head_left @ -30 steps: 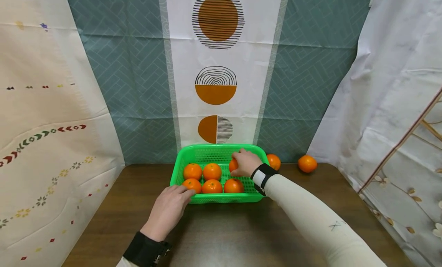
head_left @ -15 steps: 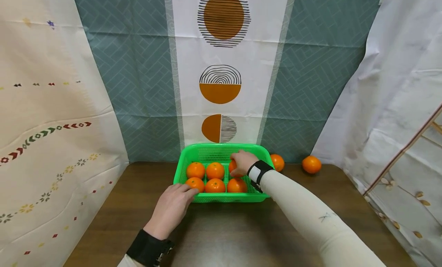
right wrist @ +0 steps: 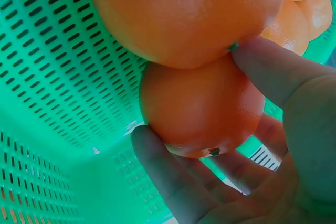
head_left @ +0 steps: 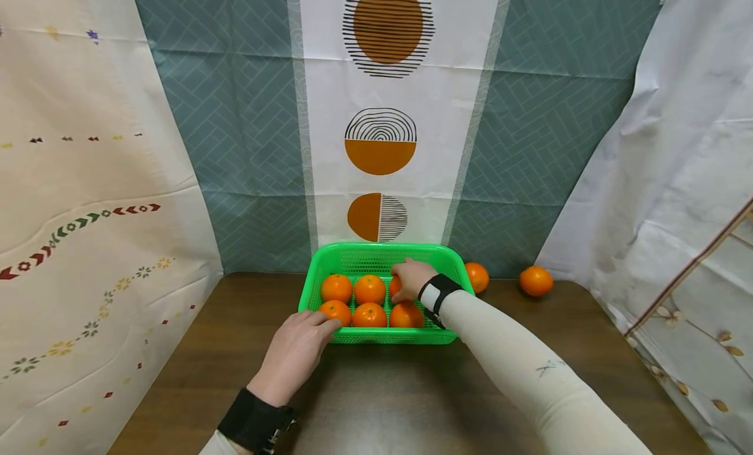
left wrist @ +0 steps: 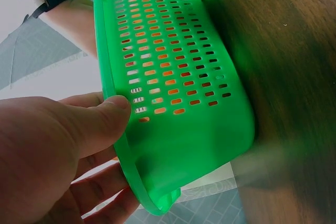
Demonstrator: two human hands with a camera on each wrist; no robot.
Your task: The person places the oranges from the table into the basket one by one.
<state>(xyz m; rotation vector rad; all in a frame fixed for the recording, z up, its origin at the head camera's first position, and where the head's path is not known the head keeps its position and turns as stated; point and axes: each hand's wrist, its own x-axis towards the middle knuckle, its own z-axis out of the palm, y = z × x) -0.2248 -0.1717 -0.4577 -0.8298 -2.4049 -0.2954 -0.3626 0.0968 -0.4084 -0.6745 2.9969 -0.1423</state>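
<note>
A green plastic basket (head_left: 391, 337) with slotted walls stands on the table and holds several oranges. At its near left corner my left hand (head_left: 298, 352) grips the rim, thumb (left wrist: 113, 116) on the outer wall and the other fingers behind the rim. My right hand (head_left: 414, 280) reaches inside, holding an orange (right wrist: 202, 108) in the back row. The right wrist view shows its thumb at one side and its fingers curled around the other. Another orange (right wrist: 184, 14) lies right against the held one, in the front row.
Two oranges lie outside the basket on the brown table (head_left: 376, 403): one orange (head_left: 477, 277) close by its right wall, another orange (head_left: 536, 281) farther right. A patterned cloth (head_left: 253, 180) hangs right behind the table.
My right hand has shifted slightly left within the basket with the orange in its grip. My left hand stays at the rim. The head view has turned a little.
</note>
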